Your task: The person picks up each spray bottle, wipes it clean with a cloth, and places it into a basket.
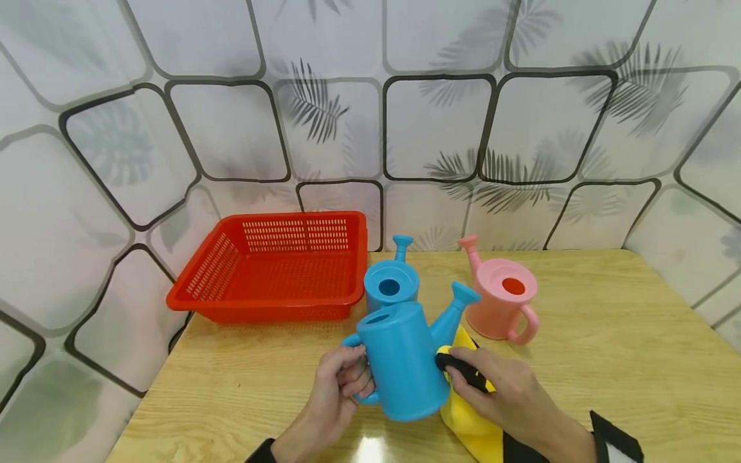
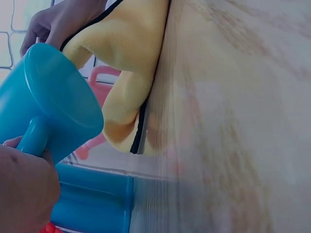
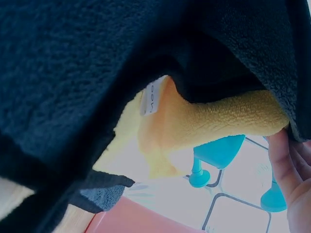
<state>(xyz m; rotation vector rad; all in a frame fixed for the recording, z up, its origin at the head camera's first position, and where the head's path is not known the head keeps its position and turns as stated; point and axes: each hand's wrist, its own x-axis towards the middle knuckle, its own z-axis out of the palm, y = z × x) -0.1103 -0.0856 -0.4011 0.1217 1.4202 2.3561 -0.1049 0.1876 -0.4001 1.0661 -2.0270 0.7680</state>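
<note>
A blue watering can [image 1: 402, 366] is held up off the table, tilted, its spout toward the right. My left hand [image 1: 340, 389] grips it by the handle, fingers curled round it; the left wrist view shows the can's base [image 2: 73, 92]. A yellow cloth with a dark back [image 1: 471, 424] hangs from my right hand [image 1: 512, 389], which pinches it against the can just below the spout. In the right wrist view the cloth's dark side [image 3: 63, 63] hides most of the can.
Behind the held can stands a second blue watering can [image 1: 376, 299]. To its right is a pink watering can [image 1: 489, 312], upright. A red plastic basket [image 1: 272, 312] sits at the back left of the wooden table [image 1: 608, 360], before a patterned curtain-like backdrop [image 1: 440, 128].
</note>
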